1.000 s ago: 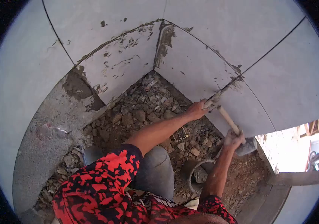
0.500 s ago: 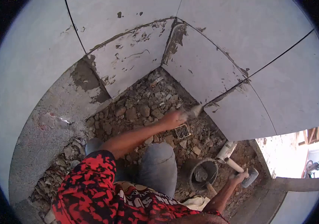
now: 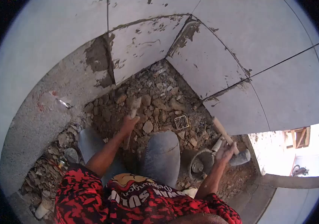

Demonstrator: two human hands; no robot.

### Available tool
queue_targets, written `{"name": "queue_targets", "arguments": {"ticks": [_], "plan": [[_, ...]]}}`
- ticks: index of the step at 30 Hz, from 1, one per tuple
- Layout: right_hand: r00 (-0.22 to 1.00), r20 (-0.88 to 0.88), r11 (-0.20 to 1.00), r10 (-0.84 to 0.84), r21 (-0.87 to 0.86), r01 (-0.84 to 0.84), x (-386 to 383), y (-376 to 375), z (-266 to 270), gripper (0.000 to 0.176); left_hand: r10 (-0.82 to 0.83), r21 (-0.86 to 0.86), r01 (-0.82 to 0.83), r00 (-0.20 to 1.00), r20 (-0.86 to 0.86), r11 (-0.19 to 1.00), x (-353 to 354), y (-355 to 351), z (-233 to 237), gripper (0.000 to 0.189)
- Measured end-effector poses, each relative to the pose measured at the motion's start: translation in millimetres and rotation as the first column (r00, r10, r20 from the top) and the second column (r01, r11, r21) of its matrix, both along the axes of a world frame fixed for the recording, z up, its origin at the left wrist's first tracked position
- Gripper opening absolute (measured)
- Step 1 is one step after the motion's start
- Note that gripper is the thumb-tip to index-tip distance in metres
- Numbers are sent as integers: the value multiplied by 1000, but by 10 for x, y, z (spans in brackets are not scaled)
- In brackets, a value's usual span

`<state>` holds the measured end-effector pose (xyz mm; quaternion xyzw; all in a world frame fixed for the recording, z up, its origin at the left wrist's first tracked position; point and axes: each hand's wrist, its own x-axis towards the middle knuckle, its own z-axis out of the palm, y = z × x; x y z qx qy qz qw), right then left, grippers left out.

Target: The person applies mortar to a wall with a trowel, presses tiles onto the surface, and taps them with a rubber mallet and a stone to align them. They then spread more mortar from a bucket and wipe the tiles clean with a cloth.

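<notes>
My left hand (image 3: 129, 122) is closed around a dirty, mortar-coloured hand tool (image 3: 135, 106) above the rubble; its exact type is blurred. At the lower right, my right hand (image 3: 225, 150) grips a mallet (image 3: 240, 158) with a grey head and a pale wooden handle that points up and left. A black bucket (image 3: 212, 156) with something grey inside stands just left of that hand. Between my two hands, a small square grate frame (image 3: 182, 122) lies among the stones.
Broken stones (image 3: 155, 100) cover the floor in the corner. Large pale tiles (image 3: 211, 63) smeared with mortar line the walls, beside a bare cement wall (image 3: 47, 108) on the left. A transparent cup (image 3: 71, 155) lies at left. An opening shows brightness at right.
My left hand has swung left with its tool, away from the right wall's tile edge. My right hand has lifted the mallet slightly up and left. The view has shifted a little.
</notes>
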<state>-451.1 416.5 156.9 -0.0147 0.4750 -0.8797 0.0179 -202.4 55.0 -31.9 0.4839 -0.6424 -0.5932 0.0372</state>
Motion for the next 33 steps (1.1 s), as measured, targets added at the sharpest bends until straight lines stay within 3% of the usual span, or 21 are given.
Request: {"name": "queue_targets", "arguments": {"ticks": [2,4,7,9,11,12,13,14,15,16,17,18,19,21,22,24,25,27,28,30,33], "plan": [[1000,16,999,0,53,-1,74,-167,-14,40,116,-19,-117,992,-50,993,195,41,-197,71],[999,32,995,-2,103,-2,146,-274,-77,39,174,263,-170,985,9,950,404,37,-158,71],[997,49,991,65,113,-70,262,-414,-96,39,132,422,-89,988,-75,902,597,-30,-290,67],[992,126,983,-12,185,-12,385,-514,-65,37,235,382,-168,962,-138,909,557,14,-380,63],[997,50,979,54,192,-63,368,-413,-269,37,332,329,-255,920,-206,909,559,31,-259,60],[1000,25,817,-9,576,-7,381,-364,-308,36,357,316,-299,923,-143,900,607,9,-3,58],[998,-27,516,-56,855,52,360,-317,-389,35,381,296,-343,921,-84,892,650,-33,152,57],[989,-139,667,-58,732,142,206,-199,-659,42,388,290,-348,917,-92,892,650,-74,-183,57],[989,-142,676,-52,724,139,302,-259,-638,42,314,382,-235,936,-157,894,633,-121,-806,59],[996,-90,532,18,844,66,444,-312,-621,46,240,462,-113,944,-225,880,665,-154,-1138,61],[997,-24,363,75,932,-5,560,-361,-605,49,240,453,-116,944,-226,884,714,-114,-968,61],[942,-210,354,260,929,110,586,-381,-694,26,303,298,-263,948,-94,918,749,-5,-619,63],[943,-210,363,259,926,106,678,-424,-700,26,383,116,-384,923,26,916,816,81,-437,65],[876,225,186,428,926,-328,899,-576,-758,32,277,313,-265,961,5,912,868,57,-1289,65],[873,219,197,435,923,-330,988,-574,-948,32,221,402,-200,975,-7,893,893,47,-1719,65],[833,-103,225,543,974,-26,1095,-452,-1516,42,160,295,-170,985,59,940,1076,68,-1530,63],[831,-111,243,545,970,-30,1127,-483,-1523,42,95,203,-122,986,138,971,1130,27,-1354,61],[813,-72,371,578,910,-183,1224,-494,-1390,52,123,224,-181,960,252,958,1173,-6,-811,59],[797,-204,383,568,923,-37,1292,-627,-1076,54,137,259,-240,922,361,936,1201,11,-659,58],[868,84,513,489,777,-365,1273,-852,-551,55,92,217,-179,928,362,959,1271,29,-1015,57],[892,-7,605,453,737,-301,1159,-1105,-193,56,-45,186,-30,921,386,982,1315,-55,-1026,54]]}}
